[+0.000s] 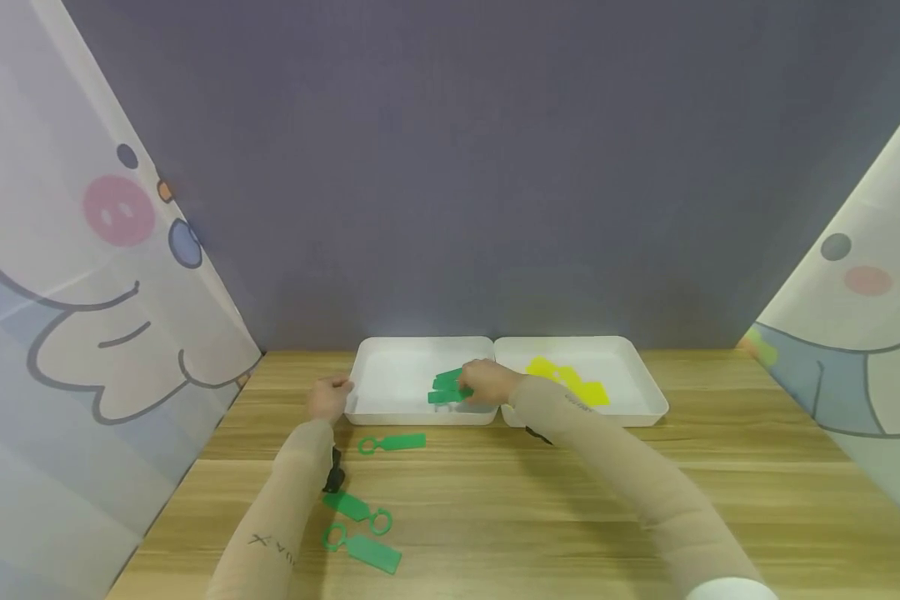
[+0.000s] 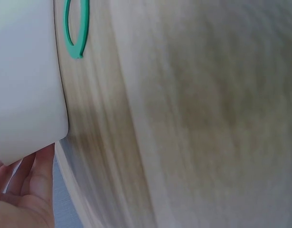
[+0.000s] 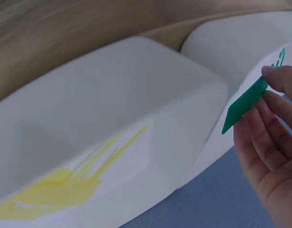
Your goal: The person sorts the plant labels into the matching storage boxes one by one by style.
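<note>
In the head view, my right hand is over the right end of the left white tray. It pinches a green plastic tag between thumb and fingers, its flat end toward the right wrist camera. Other green tags lie in that tray beside the hand, partly covered by it. At the tray's left end, my left hand holds the wall with its fingertips; the left wrist view shows its fingers against the outer side. Three green ring-ended tags lie on the table, one just before the tray.
A second white tray adjoins on the right, with several yellow tags in it, partly behind my right forearm. The other two loose green tags, one nearest me, lie beside my left forearm. A grey wall rises behind the wooden table.
</note>
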`<state>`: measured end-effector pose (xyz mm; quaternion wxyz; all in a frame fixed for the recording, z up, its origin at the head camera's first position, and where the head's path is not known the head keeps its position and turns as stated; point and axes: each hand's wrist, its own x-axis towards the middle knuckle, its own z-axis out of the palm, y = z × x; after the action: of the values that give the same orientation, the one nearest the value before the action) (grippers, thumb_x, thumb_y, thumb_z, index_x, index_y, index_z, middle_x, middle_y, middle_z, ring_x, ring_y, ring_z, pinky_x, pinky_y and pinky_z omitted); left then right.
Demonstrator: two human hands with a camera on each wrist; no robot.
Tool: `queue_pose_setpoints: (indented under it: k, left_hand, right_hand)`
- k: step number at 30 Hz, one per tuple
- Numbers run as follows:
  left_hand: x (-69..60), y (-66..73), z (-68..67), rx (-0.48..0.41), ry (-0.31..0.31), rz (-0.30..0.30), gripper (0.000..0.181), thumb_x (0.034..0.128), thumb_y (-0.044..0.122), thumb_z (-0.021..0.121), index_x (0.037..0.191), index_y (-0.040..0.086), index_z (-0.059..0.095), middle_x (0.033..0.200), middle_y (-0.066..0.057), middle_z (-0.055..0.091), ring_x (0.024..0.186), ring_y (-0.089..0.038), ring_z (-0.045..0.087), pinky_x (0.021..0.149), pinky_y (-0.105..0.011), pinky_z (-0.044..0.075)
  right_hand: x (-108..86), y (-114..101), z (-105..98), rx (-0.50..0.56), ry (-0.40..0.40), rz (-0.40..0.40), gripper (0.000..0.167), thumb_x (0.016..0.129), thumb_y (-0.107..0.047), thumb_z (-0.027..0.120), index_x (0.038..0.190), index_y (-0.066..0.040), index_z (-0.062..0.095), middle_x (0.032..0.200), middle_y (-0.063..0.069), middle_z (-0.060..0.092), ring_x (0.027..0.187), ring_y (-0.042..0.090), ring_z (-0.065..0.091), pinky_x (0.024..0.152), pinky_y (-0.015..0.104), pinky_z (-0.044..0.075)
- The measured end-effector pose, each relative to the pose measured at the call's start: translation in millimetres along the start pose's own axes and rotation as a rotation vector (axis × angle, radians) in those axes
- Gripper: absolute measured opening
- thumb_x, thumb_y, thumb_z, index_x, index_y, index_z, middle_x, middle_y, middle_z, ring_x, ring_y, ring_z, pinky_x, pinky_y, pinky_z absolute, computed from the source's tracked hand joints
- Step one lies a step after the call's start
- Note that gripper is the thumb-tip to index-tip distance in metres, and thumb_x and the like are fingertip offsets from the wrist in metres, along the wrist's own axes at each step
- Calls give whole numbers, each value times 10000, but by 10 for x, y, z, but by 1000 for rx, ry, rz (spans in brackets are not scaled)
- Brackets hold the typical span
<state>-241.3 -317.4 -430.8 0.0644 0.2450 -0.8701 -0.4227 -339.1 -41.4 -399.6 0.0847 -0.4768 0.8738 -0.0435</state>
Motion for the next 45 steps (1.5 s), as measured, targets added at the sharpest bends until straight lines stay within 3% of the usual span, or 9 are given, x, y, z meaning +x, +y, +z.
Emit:
queue_pose_setpoints:
  k: [10,15,21,32,45]
  left_hand:
    - [14,-41,34,-8,19,14,355,932,169,483,1217,-30,554,1274,-232,519,1153,-391,500,919,-467,453]
    - [-11,-15,35,-7,19,17,354,937,168,479,1221,-29,552,1278,-228,519,1159,-386,495,924,-466,449]
    - [-14,3,31,-17,1,15,365,941,176,471,1237,-28,537,1299,-239,495,1190,-405,462,951,-485,431]
    - [22,40,-1,-5,-25,17,362,930,169,476,1207,-52,550,1287,-261,492,1178,-411,468,964,-480,418]
    - [108,-50,-32,5,-50,30,377,912,180,491,1194,-60,560,1267,-264,509,1173,-411,470,983,-480,394]
  right_hand:
    - [51,-136,84,5,-60,26,109,812,-126,685,917,-110,707,915,-22,676,843,114,579,876,296,479]
    - [43,-136,105,-9,-62,49,151,810,-138,690,958,-106,697,982,-3,672,938,141,599,885,284,485]
    - [63,-127,135,-10,-60,54,130,814,-137,685,938,-106,703,945,-4,679,901,137,605,829,253,501]
    - [56,-145,141,11,-62,77,209,825,-131,669,1031,-93,673,1064,22,664,1003,167,602,884,271,488]
    - [12,-143,154,19,-31,69,210,839,-127,655,1045,-92,666,1052,22,668,972,167,611,867,285,495]
